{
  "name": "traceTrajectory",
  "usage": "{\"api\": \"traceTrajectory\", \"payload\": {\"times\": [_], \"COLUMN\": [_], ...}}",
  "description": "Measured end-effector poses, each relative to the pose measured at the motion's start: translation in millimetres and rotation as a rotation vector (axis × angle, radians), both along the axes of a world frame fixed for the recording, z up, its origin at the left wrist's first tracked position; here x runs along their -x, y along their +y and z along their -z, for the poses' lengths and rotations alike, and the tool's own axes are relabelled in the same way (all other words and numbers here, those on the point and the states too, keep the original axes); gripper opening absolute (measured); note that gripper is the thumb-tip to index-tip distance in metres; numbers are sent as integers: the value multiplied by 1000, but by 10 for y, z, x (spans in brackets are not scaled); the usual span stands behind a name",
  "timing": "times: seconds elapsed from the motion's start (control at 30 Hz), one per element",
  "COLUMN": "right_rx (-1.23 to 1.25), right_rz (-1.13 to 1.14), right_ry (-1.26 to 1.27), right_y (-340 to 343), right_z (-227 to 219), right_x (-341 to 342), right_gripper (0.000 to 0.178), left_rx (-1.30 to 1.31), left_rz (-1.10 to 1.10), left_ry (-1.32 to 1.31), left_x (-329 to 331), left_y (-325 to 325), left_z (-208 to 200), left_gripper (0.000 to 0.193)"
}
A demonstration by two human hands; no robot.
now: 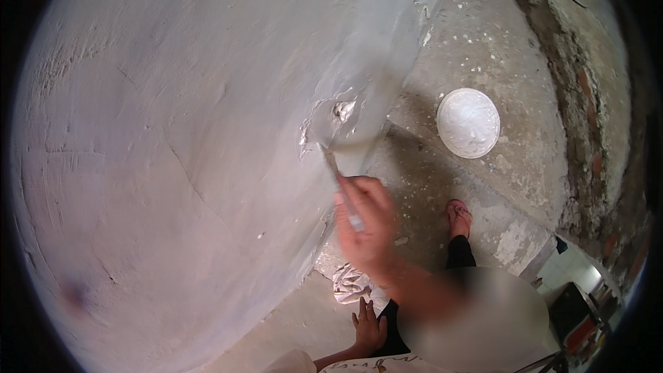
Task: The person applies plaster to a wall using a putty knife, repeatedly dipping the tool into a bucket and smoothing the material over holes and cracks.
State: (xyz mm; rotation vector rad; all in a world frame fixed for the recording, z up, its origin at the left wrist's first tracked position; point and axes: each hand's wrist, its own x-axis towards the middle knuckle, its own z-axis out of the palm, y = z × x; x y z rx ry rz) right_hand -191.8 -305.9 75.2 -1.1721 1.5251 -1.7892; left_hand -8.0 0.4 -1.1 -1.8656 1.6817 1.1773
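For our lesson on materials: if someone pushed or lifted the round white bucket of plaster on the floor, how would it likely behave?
The bucket looks filled to its rim, so it is probably heavy for its size. It stands squat and upright on the floor, so it would likely slide rather than tip. Its wet fill could slop over if jolted.

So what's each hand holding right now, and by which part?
Right hand grips a putty knife by its handle, blade against the wall. Left hand holds nothing.

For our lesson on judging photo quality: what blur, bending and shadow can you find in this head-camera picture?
Head view: the right hand and its putty knife are smeared by motion; the fisheye lens bulges the wall and leaves black corners; soft shadow falls on the floor beside the white bucket; a blurred patch sits at lower right.
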Motion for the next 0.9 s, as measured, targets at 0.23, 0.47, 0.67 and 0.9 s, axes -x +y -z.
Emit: {"api": "traceTrajectory", "payload": {"times": [0.23,0.47,0.67,0.9], "right_rx": [-15,-212,-238,-306], "right_rz": [246,28,-162,205], "right_ry": [114,-42,-643,-447], "right_y": [-425,14,-344,-309], "right_z": [49,-91,-329,-25], "right_x": [353,364,570,531], "right_gripper": [40,19,13,16], "left_rx": [-4,3,-25,16], "left_rz": [6,-12,-38,-11], "left_ry": [5,-22,5,7], "left_x": [15,-29,7,-1], "left_y": [-35,-8,-80,-15], "left_z": [-26,-10,-28,4], "left_gripper": [69,69,69,70]}}
